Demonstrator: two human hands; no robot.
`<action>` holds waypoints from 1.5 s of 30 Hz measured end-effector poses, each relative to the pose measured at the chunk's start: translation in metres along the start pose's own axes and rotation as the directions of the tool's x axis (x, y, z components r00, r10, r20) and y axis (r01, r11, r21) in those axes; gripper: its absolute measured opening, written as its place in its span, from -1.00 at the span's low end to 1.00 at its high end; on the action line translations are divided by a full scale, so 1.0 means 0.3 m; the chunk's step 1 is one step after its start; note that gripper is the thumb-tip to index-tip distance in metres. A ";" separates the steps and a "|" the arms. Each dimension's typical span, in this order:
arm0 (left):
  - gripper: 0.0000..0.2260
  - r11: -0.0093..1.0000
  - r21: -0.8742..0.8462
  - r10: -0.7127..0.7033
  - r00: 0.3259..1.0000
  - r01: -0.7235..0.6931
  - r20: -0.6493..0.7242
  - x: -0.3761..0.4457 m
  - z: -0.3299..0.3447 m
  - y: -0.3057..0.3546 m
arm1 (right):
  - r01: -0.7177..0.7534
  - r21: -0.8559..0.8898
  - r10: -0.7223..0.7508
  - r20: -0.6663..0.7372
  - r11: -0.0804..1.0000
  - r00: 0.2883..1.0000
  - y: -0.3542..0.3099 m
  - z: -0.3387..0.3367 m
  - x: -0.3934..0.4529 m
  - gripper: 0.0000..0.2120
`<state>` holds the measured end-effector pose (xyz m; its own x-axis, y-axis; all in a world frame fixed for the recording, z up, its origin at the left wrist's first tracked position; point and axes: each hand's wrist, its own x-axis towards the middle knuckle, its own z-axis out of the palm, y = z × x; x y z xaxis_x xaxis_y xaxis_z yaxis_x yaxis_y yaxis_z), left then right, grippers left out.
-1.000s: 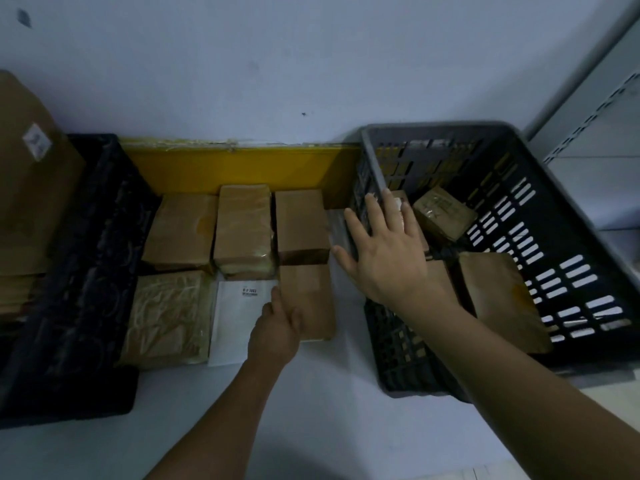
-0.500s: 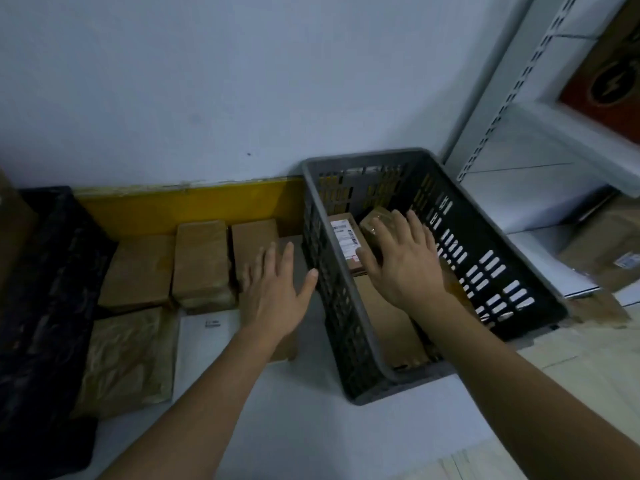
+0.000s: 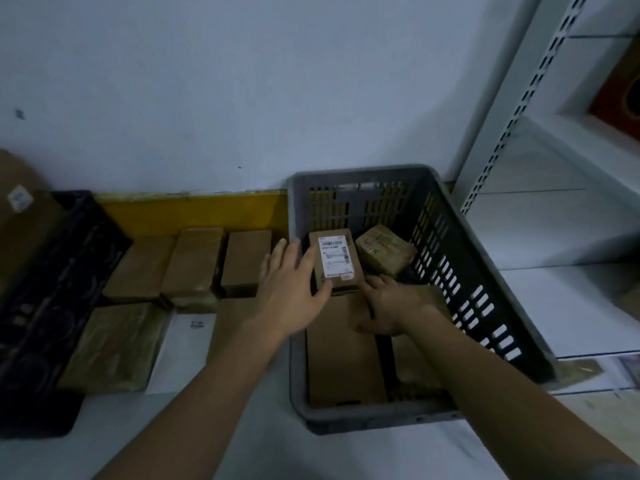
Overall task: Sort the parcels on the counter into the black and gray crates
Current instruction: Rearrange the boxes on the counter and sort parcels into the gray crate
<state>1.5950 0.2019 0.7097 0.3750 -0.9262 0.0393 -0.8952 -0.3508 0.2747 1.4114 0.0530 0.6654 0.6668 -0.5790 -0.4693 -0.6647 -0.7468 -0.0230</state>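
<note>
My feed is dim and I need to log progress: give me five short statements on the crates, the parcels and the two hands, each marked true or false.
1. The labelled box sits inside the gray crate. True.
2. The left hand grips a parcel on the counter. False: its fingers are spread, reaching over the crate's left rim toward the labelled box.
3. The right hand is inside the gray crate. True.
4. The gray crate stands left of the black crate. False: the gray one is on the right.
5. The white envelope lies in the gray crate. False: it lies on the counter among the brown parcels.
</note>
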 end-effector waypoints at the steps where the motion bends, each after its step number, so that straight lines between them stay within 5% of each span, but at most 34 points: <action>1: -0.31 1.000 0.016 -0.014 1.000 0.014 0.000 -0.007 0.012 0.013 | 0.015 -0.001 -0.015 0.036 1.000 0.999 0.007 -0.004 0.017 0.13; 8: -0.33 0.991 0.124 -0.062 0.996 0.053 0.068 -0.046 0.049 0.035 | 0.133 -0.033 -0.131 0.062 0.991 0.989 -0.009 0.004 0.083 -0.02; 12: -0.34 0.995 0.081 -0.066 0.996 0.060 0.066 -0.057 0.047 0.043 | 0.146 0.261 -0.150 -0.008 0.954 0.989 0.045 -0.023 0.075 -0.09; 17: -0.30 0.998 -0.021 -0.055 0.998 0.055 -0.002 -0.053 0.049 0.044 | 0.186 0.653 -0.208 -0.044 0.734 0.977 0.098 -0.056 0.012 -0.58; 22: -0.20 0.947 -0.306 -0.124 0.989 0.095 -0.076 -0.054 0.060 0.043 | 0.281 0.748 -0.054 -0.312 0.602 0.948 0.197 -0.259 -0.079 -0.76; 25: -0.51 0.870 -0.486 -0.125 0.990 0.079 -0.063 -0.032 0.045 0.063 | 0.343 0.841 -0.008 -0.374 0.418 0.927 0.230 -0.372 -0.107 -0.80; 28: -0.86 0.781 -0.618 -0.190 0.977 0.090 -0.097 -0.004 0.016 0.090 | 0.395 0.847 0.054 -0.441 0.356 0.896 0.211 -0.419 -0.102 -0.73; 32: -0.82 0.661 -0.739 -0.345 0.927 0.128 -0.148 0.020 -0.044 0.079 | 0.367 0.872 0.208 -0.444 0.324 0.872 0.157 -0.377 -0.058 -0.43; 34: -0.72 0.604 -0.775 -0.431 0.894 0.184 -0.123 0.023 -0.068 0.049 | 0.270 0.874 0.253 -0.391 0.405 0.885 0.145 -0.288 -0.026 -0.40; 36: -0.67 0.548 -0.808 -0.476 0.875 0.215 -0.090 0.019 -0.071 0.007 | 0.140 0.740 0.179 -0.334 0.658 0.925 0.145 -0.171 0.008 -0.46; 39: -0.66 0.520 -0.817 -0.501 0.864 0.249 -0.056 0.000 -0.079 -0.032 | 0.035 0.440 0.001 -0.082 0.897 0.997 0.125 -0.030 0.052 -0.24; 42: -0.71 0.488 -0.822 -0.532 0.846 0.292 -0.015 -0.028 -0.072 -0.060 | 0.011 0.079 -0.018 0.082 0.997 0.996 0.093 0.034 0.112 0.13; 45: -0.73 0.468 -0.827 -0.545 0.839 0.312 0.008 -0.052 -0.065 -0.083 | -0.010 -0.090 0.021 0.124 0.996 0.992 0.066 0.055 0.151 0.27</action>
<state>1.6163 0.2280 0.7210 0.8001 -0.5868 -0.1245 -0.1027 -0.3385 0.9353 1.4228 0.0176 0.6290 0.6056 -0.5496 -0.5754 -0.6381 -0.7675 0.0616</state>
